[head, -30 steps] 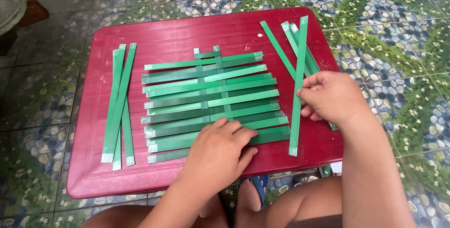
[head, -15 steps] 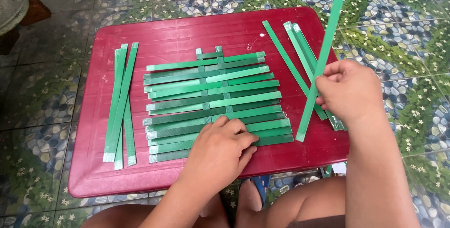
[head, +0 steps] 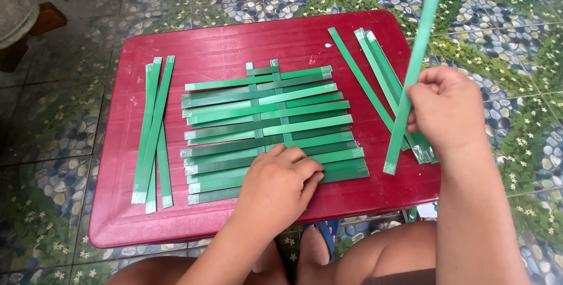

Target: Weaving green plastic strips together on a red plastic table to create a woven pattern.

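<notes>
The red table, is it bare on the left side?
No, a few loose green strips lie side by side on the left part of the red table, apart from the woven mat.

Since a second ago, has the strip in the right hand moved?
Yes. The green strip in the right hand has lifted off the red table, tilting up toward its far right corner.

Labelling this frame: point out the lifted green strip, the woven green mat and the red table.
lifted green strip (head: 410, 85), head view, mid-length, just above the right hand's grip.
woven green mat (head: 293, 112), head view, on a horizontal strip right of the two uprights.
red table (head: 234, 41), head view, bare top behind the mat.
</notes>
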